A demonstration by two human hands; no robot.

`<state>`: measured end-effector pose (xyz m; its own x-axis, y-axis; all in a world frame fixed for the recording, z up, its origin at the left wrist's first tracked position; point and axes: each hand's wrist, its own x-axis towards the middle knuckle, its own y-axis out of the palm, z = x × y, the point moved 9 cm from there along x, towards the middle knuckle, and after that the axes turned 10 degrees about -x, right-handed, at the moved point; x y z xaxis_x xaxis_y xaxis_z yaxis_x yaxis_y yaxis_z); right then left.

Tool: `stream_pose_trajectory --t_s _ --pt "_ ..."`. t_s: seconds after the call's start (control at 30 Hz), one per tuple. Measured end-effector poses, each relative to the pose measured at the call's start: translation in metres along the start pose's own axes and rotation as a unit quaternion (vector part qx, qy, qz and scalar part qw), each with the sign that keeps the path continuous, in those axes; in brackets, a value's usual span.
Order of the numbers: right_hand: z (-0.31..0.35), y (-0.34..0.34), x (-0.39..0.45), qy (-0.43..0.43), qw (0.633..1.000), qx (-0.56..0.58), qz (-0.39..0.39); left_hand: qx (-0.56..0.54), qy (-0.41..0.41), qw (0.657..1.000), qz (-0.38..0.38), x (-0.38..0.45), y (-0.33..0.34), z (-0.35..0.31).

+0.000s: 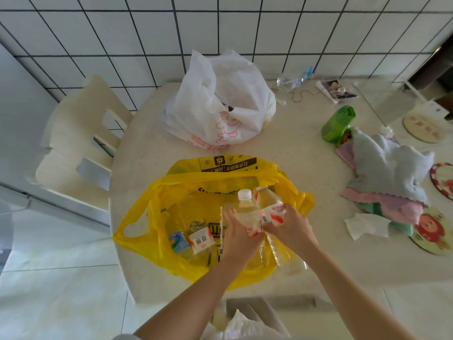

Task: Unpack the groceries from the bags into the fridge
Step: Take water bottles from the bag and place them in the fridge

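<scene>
Left hand (239, 235) grips white-capped bottle (246, 212); right hand (290, 227) grips second bottle (272, 208), both over open yellow bag (157, 217) on desk (306, 153). White bag (220, 101) behind.

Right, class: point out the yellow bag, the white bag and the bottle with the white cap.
yellow bag (157, 204), head view, on its left wall.
white bag (196, 114), head view, on its front face.
bottle with the white cap (245, 206), head view, on its neck below the cap.
</scene>
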<state>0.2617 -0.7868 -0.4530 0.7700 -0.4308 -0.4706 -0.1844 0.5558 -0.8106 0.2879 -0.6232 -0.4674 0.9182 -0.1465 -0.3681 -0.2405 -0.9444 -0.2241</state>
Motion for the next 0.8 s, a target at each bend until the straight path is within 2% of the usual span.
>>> stream_pose_trajectory --t_s 0.3,0.47,0.63,0.8 --pt "0.006 -0.019 -0.082 -0.013 0.988 0.121 -0.098 -0.062 0.058 0.995 -0.044 -0.037 -0.061 -0.021" --pt "0.014 -0.027 -0.124 -0.048 0.967 0.205 -0.145 -0.049 0.098 0.991 -0.075 -0.062 -0.105 -0.034" --pt "0.022 -0.022 -0.158 -0.094 0.949 0.27 -0.136 -0.061 0.119 0.985 -0.107 -0.102 -0.148 -0.032" --pt "0.031 -0.002 -0.189 -0.148 0.949 0.264 -0.092 -0.07 0.099 0.981 -0.148 -0.158 -0.172 -0.012"
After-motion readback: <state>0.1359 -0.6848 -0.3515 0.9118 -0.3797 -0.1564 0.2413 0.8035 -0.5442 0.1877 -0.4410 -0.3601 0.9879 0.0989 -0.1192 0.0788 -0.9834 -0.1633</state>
